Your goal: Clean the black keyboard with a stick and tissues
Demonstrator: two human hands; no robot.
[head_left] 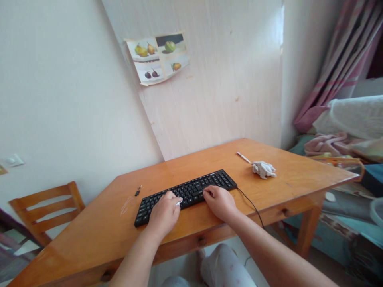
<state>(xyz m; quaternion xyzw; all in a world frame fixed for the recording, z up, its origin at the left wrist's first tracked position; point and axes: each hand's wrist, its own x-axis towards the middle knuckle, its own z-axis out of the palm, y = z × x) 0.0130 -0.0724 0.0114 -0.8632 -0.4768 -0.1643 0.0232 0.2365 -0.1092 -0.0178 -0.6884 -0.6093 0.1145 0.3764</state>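
Observation:
A black keyboard (191, 189) lies at a slant on the wooden table. My left hand (165, 211) is closed over its left half, with a bit of white tissue or cloth (179, 201) poking out between thumb and fingers against the keys. At the front edge, right of the middle, my right hand (220, 202) is curled with its fingertips against the keyboard; the undersides of those fingers are hidden. A black cable (251, 203) runs from the keyboard's right end over the table's front edge.
A crumpled whitish cloth or glove (263, 169) and a white pen-like stick (243, 157) lie right of the keyboard. Left of it is a small black USB-stick-like piece (138, 192). A wooden chair (48, 207) stands at the left. The table (98, 235) meets the wall behind.

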